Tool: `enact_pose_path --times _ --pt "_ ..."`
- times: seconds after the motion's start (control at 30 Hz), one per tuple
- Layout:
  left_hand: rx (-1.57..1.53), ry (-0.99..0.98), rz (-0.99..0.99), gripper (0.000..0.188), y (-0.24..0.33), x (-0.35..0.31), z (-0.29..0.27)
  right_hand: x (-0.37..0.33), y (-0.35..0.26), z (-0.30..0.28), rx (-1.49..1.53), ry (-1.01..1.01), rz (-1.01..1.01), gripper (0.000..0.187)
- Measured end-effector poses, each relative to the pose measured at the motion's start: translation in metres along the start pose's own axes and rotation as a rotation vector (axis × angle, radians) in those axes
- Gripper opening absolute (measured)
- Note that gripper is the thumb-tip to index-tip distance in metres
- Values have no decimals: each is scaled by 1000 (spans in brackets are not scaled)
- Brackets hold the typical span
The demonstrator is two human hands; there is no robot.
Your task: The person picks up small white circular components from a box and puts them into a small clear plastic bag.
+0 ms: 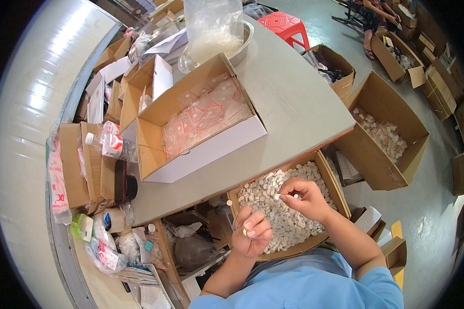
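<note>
My right hand [308, 200] is closed in a pinch on a small white disc [277, 196], above an open cardboard box [341, 200] filled with loose white discs [288, 221]. Lower and to the left, my left hand [253, 233] has its fingers curled, with a small pale disc [245, 233] at the fingertips. Whether it also grips something clear, I cannot make out. Another white disc [229, 203] shows beside the box's left corner. On the table [294, 98] stands a white-sided carton [206, 149] holding small clear bags with red edges [203, 116].
Beyond the carton, a metal bowl [248, 38] holds a large clear bag [214, 23]. A plastic bottle [111, 144] leans at the left among boxes. To the right stand another box of white pieces [381, 136] and a red stool [283, 23]. A person [374, 15] sits farther off.
</note>
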State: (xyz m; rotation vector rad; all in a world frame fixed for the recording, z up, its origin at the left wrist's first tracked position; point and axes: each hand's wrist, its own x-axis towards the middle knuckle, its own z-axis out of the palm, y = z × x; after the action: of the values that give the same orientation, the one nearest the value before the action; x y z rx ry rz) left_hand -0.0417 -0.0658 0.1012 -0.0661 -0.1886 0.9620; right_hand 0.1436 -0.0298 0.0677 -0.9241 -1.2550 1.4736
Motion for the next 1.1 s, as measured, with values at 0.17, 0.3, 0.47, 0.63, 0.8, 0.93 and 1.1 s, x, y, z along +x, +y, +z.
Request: enact_pose_path --times 0.17,0.3,0.47,0.63,0.8,0.93,1.1 --pt "95 60 94 24 0 -5 1 0 3 2 -14 5 -15 5" --pt "144 87 169 18 6 -13 2 -1 7 3 -33 14 -21 6" --pt "393 250 307 21 47 -34 1 -2 5 2 -28 12 41 7" --pt "1276 791 515 32 75 -61 -23 -2 6 5 -38 16 102 8" --pt "1372 901 627 34 68 -54 -34 0 6 4 -65 -17 87 7" --pt "1573 931 611 34 71 -51 -42 -2 6 5 -86 -6 122 7" --pt "1344 908 515 34 88 -50 -42 -1 10 4 -52 2 107 7"
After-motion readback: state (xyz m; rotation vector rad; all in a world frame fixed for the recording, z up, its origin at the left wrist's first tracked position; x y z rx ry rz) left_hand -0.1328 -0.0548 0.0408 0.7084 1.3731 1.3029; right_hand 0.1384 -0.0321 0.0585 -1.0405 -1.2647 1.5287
